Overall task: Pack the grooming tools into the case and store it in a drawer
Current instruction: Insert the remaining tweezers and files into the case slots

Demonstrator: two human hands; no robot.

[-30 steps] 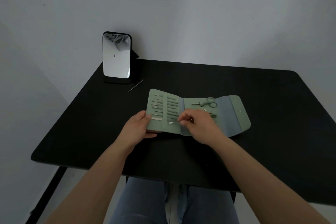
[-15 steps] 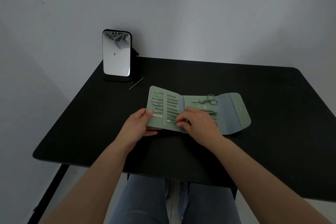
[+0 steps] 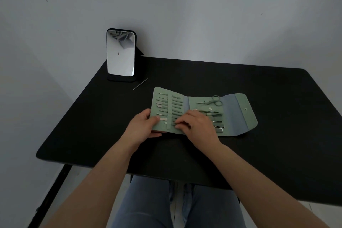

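One tool is lying outside the green case (image 3: 238, 114): a thin metal pick (image 3: 140, 84) resting on the black table (image 3: 268, 135), well apart from the case and just beside the foot of the standing mirror (image 3: 120, 53). The case itself is lying unfolded near the middle of the table, its left panel tilting up a little off the surface.

The left hand (image 3: 142, 127) is gripping that panel's left edge, thumb curling over the top. The right hand (image 3: 196, 126) is resting on the panel's lower rows, fingertips (image 3: 178, 122) pressing a slim tool (image 3: 167, 122) toward the elastic strap (image 3: 169, 112); I cannot tell whether they are pinching it or only pushing.

My worry is that the tool is sliding in crooked and missing the far loop, since the panel is flexing under the hand rather than lying flat. The pick by the mirror is looking easy to forget before folding.

The case is looking like soft matte faux leather, rounded at the corners, with a snap stud (image 3: 245, 109) on its flap. The tools are slender brushed steel with green handles; small scissors (image 3: 215, 100) are sitting in the middle panel's top pocket.
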